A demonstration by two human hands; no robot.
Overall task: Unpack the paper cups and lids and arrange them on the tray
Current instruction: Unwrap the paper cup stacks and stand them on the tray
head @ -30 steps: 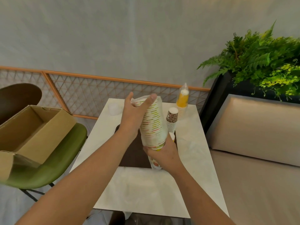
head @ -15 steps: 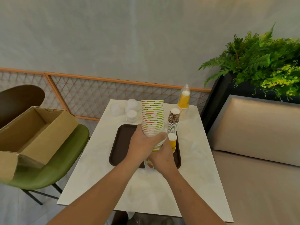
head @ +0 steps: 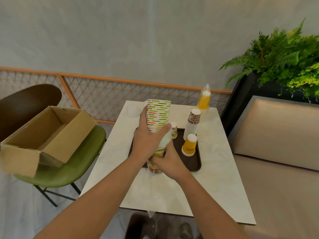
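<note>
Above the tray, left hand wrapped round striped cup stack, right hand gripping its lower end.

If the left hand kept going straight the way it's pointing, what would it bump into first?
The left hand grips the striped cup stack. Pushed straight on, away and rightward, it would probably meet the small cup standing on the tray just behind, though depth is hard to judge.

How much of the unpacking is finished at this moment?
Done: yellow cups and spotted cups stand on the tray. In hand: left hand and right hand grip the striped cups, partly wrapped. Remaining: wrapped orange cups and lids behind the tray.
</note>
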